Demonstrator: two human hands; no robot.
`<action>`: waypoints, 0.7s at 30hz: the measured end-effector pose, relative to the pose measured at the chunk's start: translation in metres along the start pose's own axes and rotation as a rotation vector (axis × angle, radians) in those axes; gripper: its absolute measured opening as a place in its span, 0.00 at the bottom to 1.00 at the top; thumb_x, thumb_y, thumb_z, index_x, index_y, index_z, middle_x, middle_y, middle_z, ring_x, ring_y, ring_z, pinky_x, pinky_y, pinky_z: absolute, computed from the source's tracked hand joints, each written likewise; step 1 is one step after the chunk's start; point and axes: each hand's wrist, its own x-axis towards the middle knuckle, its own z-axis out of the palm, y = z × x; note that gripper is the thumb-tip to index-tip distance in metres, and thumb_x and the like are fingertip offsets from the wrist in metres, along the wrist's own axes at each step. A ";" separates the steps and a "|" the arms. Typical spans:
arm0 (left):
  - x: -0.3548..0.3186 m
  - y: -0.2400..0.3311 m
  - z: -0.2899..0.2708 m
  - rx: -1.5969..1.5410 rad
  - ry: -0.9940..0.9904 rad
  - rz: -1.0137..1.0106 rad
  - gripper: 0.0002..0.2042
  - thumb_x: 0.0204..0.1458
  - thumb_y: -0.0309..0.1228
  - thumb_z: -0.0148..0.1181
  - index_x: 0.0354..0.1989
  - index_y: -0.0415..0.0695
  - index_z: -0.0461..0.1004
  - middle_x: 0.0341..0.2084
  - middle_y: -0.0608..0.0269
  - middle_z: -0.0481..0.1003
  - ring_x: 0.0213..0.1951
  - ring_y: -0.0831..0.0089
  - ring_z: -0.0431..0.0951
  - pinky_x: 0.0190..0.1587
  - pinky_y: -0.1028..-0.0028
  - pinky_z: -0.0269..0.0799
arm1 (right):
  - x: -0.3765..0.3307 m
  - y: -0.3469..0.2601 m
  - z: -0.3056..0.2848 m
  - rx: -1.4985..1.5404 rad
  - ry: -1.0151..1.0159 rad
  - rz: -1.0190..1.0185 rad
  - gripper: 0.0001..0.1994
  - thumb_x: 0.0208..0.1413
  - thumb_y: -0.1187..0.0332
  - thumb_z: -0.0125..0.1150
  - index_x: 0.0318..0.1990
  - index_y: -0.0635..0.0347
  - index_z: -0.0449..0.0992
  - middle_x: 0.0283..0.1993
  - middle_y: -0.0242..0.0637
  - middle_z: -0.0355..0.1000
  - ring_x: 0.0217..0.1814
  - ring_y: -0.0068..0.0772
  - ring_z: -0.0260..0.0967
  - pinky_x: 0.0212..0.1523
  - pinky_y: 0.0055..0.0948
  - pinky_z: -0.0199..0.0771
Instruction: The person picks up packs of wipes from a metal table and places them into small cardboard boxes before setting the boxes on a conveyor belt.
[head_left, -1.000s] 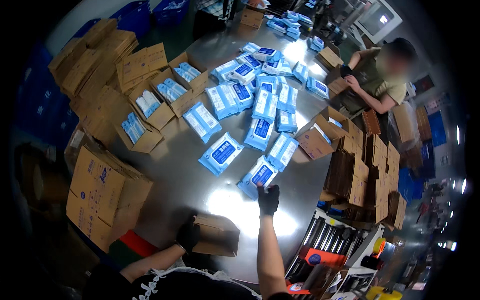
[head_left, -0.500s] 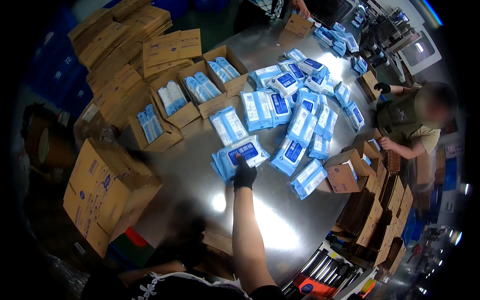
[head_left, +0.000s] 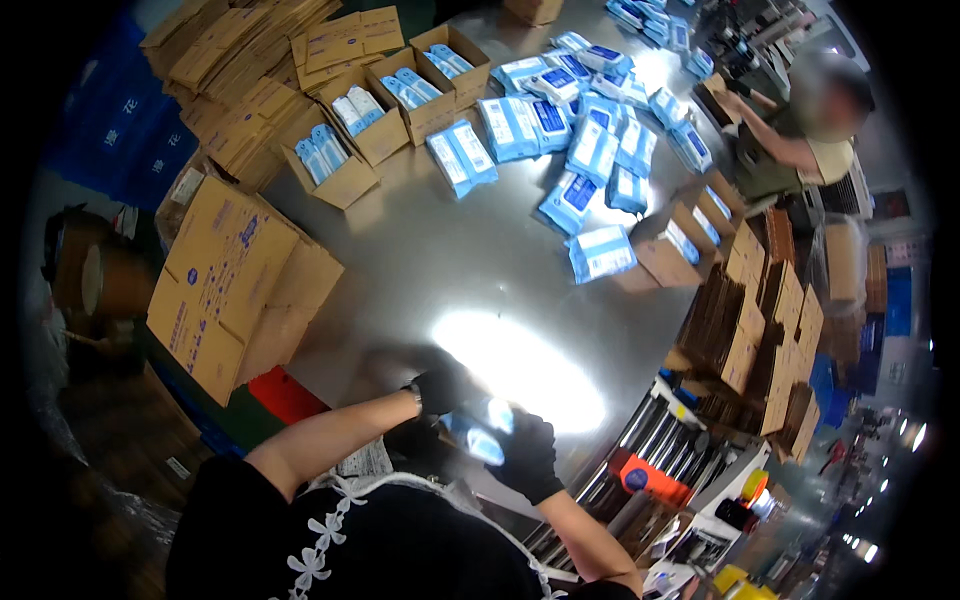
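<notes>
Both my hands wear black gloves and are close to my chest at the near edge of the shiny metal table. My right hand and my left hand hold a blue and white packet between them; the packet is blurred. Further out on the table lie several more blue and white packets, loose and in a heap. Open small cardboard boxes at the far left hold packets standing upright.
A big cardboard carton stands at the table's left edge, with flat folded boxes stacked behind it. More folded boxes stand on the right. Another person works at the far right side of the table. A roller rack sits below the table's near right edge.
My right hand has pulled back from the middle of the table to my chest, bringing a packet with it. My left hand has come up to meet it. The view has tilted.
</notes>
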 end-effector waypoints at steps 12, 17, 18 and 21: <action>-0.035 0.061 0.037 -0.068 0.533 -0.395 0.12 0.45 0.31 0.59 0.37 0.41 0.66 0.30 0.50 0.71 0.34 0.48 0.73 0.35 0.57 0.70 | -0.051 -0.016 0.052 0.430 0.660 0.328 0.11 0.49 0.65 0.64 0.37 0.59 0.74 0.36 0.43 0.71 0.37 0.47 0.68 0.39 0.40 0.68; -0.020 0.069 0.036 0.189 0.089 -0.057 0.10 0.46 0.33 0.60 0.34 0.44 0.69 0.30 0.53 0.74 0.34 0.52 0.75 0.34 0.59 0.71 | -0.070 0.017 0.090 0.293 0.402 0.077 0.23 0.40 0.50 0.71 0.37 0.57 0.73 0.31 0.41 0.70 0.35 0.48 0.69 0.41 0.38 0.70; -0.013 0.072 0.033 0.240 -0.035 0.045 0.11 0.45 0.33 0.61 0.34 0.44 0.69 0.29 0.53 0.73 0.33 0.53 0.75 0.34 0.60 0.71 | -0.060 0.034 0.101 0.445 0.275 0.087 0.23 0.41 0.50 0.70 0.39 0.57 0.73 0.33 0.42 0.72 0.37 0.47 0.70 0.42 0.38 0.70; 0.020 0.078 0.005 -0.067 -0.267 0.128 0.17 0.44 0.40 0.66 0.36 0.43 0.70 0.31 0.51 0.74 0.35 0.54 0.76 0.38 0.62 0.72 | -0.045 0.089 0.149 0.937 0.203 0.229 0.22 0.45 0.53 0.67 0.43 0.57 0.74 0.38 0.45 0.74 0.40 0.46 0.72 0.42 0.38 0.72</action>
